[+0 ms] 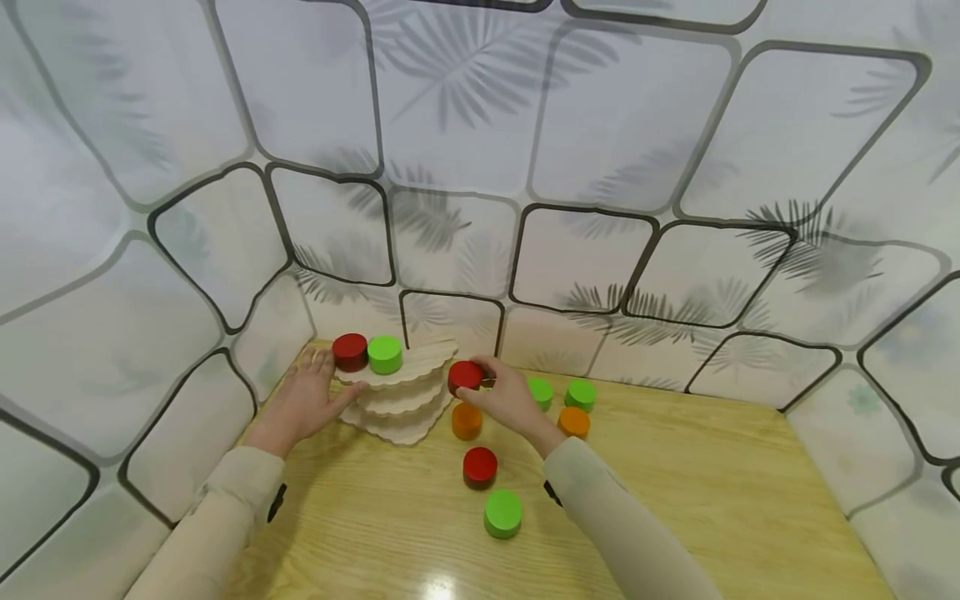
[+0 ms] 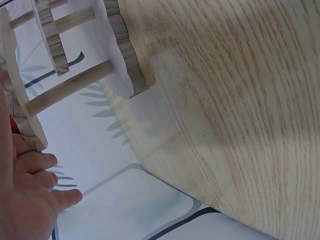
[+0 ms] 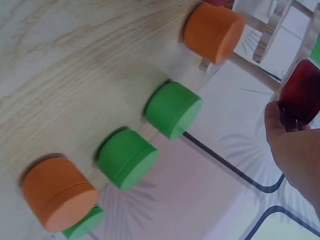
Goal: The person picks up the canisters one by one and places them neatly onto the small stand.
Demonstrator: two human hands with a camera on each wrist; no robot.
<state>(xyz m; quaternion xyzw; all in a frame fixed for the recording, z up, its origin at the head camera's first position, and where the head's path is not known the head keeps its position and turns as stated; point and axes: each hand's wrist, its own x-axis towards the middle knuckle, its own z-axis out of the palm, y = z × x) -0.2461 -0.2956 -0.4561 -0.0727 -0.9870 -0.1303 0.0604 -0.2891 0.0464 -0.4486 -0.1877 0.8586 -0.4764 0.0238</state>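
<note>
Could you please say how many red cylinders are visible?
3: one red cylinder in the right hand, one on the stand's top tier, one on the table; more may be hidden.

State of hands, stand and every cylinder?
Stand: upright.
Left hand: at the stand's left edge.
Right hand: gripping.
Red cylinder in it: raised off table.
Top-tier red cylinder: upright.
Top-tier green cylinder: upright.
Front red cylinder: on table.
Front green cylinder: on table.
Orange cylinder by stand: on table.
Rightmost orange cylinder: on table.
Green cylinders at right: on table.
</note>
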